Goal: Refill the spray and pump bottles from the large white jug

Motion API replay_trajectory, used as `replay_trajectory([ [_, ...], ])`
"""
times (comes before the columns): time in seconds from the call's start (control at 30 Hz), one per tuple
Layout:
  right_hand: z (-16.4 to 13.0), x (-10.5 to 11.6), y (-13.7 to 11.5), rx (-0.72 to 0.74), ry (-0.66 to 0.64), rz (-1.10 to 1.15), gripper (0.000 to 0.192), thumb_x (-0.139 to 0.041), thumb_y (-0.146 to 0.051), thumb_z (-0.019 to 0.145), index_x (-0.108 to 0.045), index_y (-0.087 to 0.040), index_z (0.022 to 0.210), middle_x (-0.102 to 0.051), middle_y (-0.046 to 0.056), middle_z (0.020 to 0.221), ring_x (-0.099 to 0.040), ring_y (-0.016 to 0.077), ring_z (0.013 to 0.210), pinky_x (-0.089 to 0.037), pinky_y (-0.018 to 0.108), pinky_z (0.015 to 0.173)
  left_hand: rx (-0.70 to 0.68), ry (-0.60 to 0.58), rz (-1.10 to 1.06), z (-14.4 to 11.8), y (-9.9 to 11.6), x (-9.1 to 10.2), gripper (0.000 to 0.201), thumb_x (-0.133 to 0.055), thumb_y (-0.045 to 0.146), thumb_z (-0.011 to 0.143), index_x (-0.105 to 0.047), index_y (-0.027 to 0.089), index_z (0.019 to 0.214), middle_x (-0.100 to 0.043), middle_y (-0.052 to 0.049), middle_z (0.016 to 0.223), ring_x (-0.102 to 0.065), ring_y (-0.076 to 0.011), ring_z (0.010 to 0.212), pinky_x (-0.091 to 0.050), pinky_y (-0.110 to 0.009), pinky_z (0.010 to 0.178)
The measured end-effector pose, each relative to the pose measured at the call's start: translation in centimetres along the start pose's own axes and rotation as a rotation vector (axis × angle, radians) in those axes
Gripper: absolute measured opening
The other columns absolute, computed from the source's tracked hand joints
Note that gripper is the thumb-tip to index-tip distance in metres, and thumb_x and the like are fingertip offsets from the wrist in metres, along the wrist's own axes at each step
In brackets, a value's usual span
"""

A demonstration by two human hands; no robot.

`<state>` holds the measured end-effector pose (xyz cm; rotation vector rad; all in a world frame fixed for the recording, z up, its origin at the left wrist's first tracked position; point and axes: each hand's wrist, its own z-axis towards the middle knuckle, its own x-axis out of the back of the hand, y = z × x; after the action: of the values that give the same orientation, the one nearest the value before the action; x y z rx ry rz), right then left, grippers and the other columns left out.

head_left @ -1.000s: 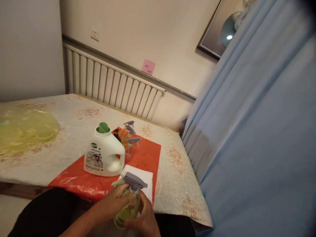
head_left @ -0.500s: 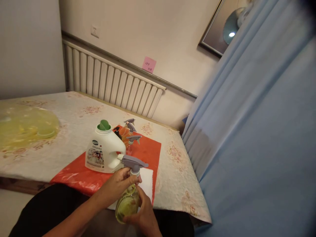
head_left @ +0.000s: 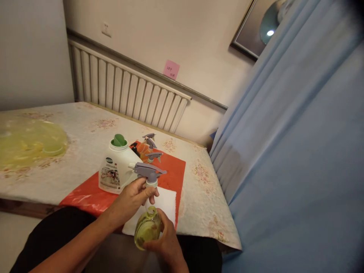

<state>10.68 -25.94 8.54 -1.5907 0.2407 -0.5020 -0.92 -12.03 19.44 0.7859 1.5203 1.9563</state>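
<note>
Closed around the collar of a grey spray nozzle [head_left: 148,172], my left hand [head_left: 135,195] holds it above a bottle's mouth. My right hand [head_left: 168,238] grips the yellow-green see-through bottle [head_left: 148,228], which is tilted with its neck up toward the nozzle. The bottle's mouth is uncovered; whether the nozzle's tube still reaches inside I cannot tell. Behind the nozzle stands a large white jug [head_left: 113,170] with a green insert [head_left: 119,140] in its mouth. Several spray bottles with grey heads [head_left: 154,156] stand behind the jug, partly hidden by it.
A red sheet [head_left: 173,172] lies under the jug, with white paper [head_left: 167,203] on its near part. A large yellow see-through object [head_left: 34,142] sits at the left of the flowered cover [head_left: 199,201]. A blue curtain [head_left: 295,151] hangs at the right; a radiator [head_left: 127,89] lines the wall.
My left hand has lifted the spray nozzle up and left, away from the bottle, whose open mouth now shows. My right hand keeps hold of the bottle nearly in place.
</note>
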Motion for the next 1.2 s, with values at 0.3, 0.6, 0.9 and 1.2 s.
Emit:
replay_trajectory([
  [0.3, -0.2, 0.0, 0.5, 0.007, 0.016, -0.056, 0.096, -0.087, -0.009, 0.04, -0.056, -0.022, 0.13, -0.062, 0.006, 0.13, -0.055, 0.0304, 0.121, -0.043, 0.039, 0.105, 0.097, 0.064, -0.072, 0.2, -0.4, -0.5, 0.033, -0.061, 0.052, 0.08, -0.054, 0.02, 0.076, -0.066, 0.002, 0.062, -0.059, -0.0137, 0.047, -0.044, -0.024, 0.043],
  [0.6, -0.2, -0.2, 0.4, 0.031, 0.013, -0.05, 0.093, -0.086, -0.009, 0.041, -0.058, -0.024, 0.128, -0.063, 0.004, 0.127, -0.056, 0.0313, 0.12, -0.043, 0.041, 0.105, 0.127, 0.041, -0.086, -0.4, 0.5, -0.3, 0.037, -0.064, 0.055, 0.075, -0.053, 0.02, 0.07, -0.064, 0.002, 0.056, -0.058, -0.014, 0.046, -0.046, -0.025, 0.045],
  [0.9, 0.1, -0.2, 1.3, -0.045, 0.038, -0.067, 0.096, -0.083, -0.005, 0.04, -0.055, -0.02, 0.131, -0.061, 0.008, 0.132, -0.053, 0.0323, 0.125, -0.039, 0.041, 0.108, -0.01, 0.34, -0.268, -1.3, -0.6, 2.3, 0.035, -0.063, 0.052, 0.08, -0.058, 0.018, 0.078, -0.066, 0.001, 0.067, -0.056, -0.0127, 0.051, -0.046, -0.025, 0.048],
  [1.2, 2.1, 1.4, 0.8, -0.053, 0.089, -0.071, 0.088, -0.074, -0.005, 0.043, -0.055, -0.018, 0.128, -0.066, 0.008, 0.123, -0.06, 0.0327, 0.116, -0.047, 0.041, 0.1, -0.033, 0.616, -0.345, -3.2, -5.0, 4.6, 0.03, -0.067, 0.051, 0.08, -0.062, 0.022, 0.082, -0.069, 0.0, 0.074, -0.062, -0.0174, 0.065, -0.051, -0.028, 0.06],
])
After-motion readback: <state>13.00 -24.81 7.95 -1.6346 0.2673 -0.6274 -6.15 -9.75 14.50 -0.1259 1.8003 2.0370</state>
